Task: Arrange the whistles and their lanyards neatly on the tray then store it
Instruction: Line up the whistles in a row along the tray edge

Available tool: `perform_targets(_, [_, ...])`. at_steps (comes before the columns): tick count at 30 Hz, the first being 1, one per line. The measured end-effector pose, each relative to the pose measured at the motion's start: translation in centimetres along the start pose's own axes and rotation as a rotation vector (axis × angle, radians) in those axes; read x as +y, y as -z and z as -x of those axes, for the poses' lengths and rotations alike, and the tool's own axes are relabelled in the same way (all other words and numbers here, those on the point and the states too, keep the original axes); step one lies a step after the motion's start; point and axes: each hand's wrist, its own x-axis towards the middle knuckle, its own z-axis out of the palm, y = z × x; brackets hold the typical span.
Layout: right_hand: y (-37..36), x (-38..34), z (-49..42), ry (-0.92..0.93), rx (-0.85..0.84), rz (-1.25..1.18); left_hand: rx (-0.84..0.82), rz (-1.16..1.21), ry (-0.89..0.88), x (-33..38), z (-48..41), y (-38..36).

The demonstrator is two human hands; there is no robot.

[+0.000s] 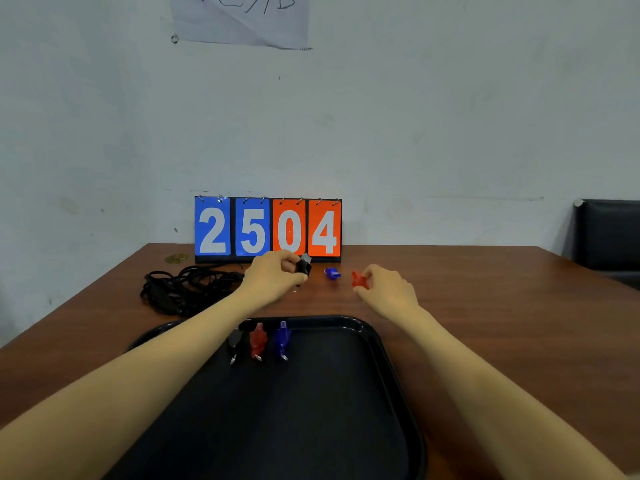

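A black tray (388,358) lies on the brown table in front of me. Three whistles sit in a row at its far edge: black (235,339), red (258,341) and blue (283,337). Beyond the tray my left hand (273,275) pinches a black whistle (304,265) just above the table. My right hand (388,287) pinches a red whistle (359,279) at table level. A loose blue whistle (332,273) lies on the table between the two hands. A tangle of black lanyards (187,289) lies on the table to the left.
A flip scoreboard (268,230) reading 2504 stands at the table's back edge against the wall. A small gold coin-like disc (176,258) lies left of it. A black chair (609,233) is at the far right. A paper sheet (242,19) hangs on the wall.
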Motion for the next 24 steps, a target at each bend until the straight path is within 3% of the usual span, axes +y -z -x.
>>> perform_targets(8, [2.5,-2.1,3.9,0.055,0.034,-0.048,-0.167,-0.011,0.049,0.6,6.6,1.1])
perform_targets(11, [2.8,-2.8,5.4,0.076,0.013,-0.038,-0.124,-0.079,0.073,0.3,7.5,-0.2])
perform_targets(16, [3.0,-3.3,6.6,0.082,0.015,-0.021,-0.064,-0.397,0.041,0.8,8.3,-1.4])
perform_targets(24, [2.7,-3.3,7.0,0.075,-0.032,-0.027,-0.065,-0.482,0.032,0.0,8.4,-2.3])
